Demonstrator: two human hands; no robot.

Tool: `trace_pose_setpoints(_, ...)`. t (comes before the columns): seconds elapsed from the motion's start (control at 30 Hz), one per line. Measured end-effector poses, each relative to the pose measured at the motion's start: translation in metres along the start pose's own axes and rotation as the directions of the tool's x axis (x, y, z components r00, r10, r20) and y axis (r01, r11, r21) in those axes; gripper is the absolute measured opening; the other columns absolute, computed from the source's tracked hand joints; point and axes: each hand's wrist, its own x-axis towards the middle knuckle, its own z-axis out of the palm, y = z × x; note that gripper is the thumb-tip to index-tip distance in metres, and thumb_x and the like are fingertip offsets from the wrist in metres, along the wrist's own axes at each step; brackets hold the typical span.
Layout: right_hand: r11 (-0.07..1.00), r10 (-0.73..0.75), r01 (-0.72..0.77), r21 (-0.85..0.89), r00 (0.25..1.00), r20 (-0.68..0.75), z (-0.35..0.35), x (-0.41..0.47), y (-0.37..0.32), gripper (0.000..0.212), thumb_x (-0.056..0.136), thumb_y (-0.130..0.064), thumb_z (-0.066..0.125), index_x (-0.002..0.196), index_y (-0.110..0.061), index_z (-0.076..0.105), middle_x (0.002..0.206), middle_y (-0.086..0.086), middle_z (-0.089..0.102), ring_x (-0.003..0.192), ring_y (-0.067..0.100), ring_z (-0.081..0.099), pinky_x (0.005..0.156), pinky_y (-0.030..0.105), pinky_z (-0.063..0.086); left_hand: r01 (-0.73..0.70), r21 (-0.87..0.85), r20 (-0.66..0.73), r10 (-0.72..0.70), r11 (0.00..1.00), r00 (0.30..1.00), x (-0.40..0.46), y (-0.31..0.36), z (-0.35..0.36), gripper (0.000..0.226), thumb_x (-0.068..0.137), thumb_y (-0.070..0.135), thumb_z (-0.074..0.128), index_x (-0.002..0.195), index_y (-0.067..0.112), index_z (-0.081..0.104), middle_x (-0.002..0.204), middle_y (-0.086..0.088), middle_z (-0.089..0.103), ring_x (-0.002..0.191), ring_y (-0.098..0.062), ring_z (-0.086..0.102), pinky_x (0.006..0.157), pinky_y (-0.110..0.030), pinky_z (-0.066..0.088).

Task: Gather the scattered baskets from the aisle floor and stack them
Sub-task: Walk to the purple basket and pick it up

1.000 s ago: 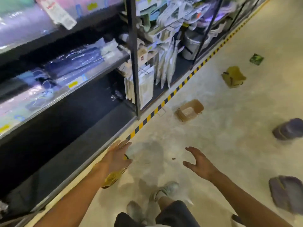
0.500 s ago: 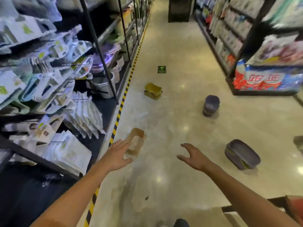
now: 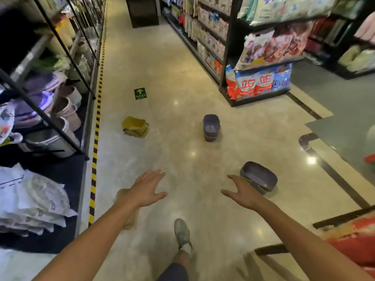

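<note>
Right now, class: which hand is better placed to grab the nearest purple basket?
Right. The right hand is open beside the purple basket; the left hand is farther off, across the aisle.

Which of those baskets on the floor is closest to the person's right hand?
The purple plastic basket tipped beside the right hand. The other purple basket and the yellow basket lie farther up the aisle.

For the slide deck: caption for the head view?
Open left hand and right hand reach toward yellow plastic basket and two purple baskets scattered on aisle floor.
</note>
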Motion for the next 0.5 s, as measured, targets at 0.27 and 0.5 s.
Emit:
trace_pose_setpoints(0.27,0.993,0.116,-0.116,0.035,0.993,0.008,-0.070,0.148,-0.022,0.079,0.095,-0.055,0.061,0.157,-0.018,0.031,0.160,0.004,0.037,0.143,0.022,0.041,0.114,0.034,0.035,-0.070,0.047,0.014,0.069,0.996,0.998,0.180,-0.035,-0.075,0.081,0.097,0.062,0.049,0.162,0.028,0.016,0.171,0.003,0.006,0.157,-0.023,0.004,0.126,-0.040,0.009)
trace_pose_setpoints(0.5,0.985,0.165,-0.164,0.045,0.986,-0.011,-0.134,0.264,-0.042,0.077,0.096,-0.052,0.061,0.158,-0.018,0.029,0.164,0.005,0.030,0.148,0.024,0.033,0.121,0.038,0.029,-0.124,0.058,0.035,0.122,0.991,0.992,0.321,-0.054,-0.153,0.081,0.098,0.061,0.049,0.162,0.027,0.014,0.171,0.003,0.004,0.157,-0.023,0.003,0.127,-0.041,0.008)
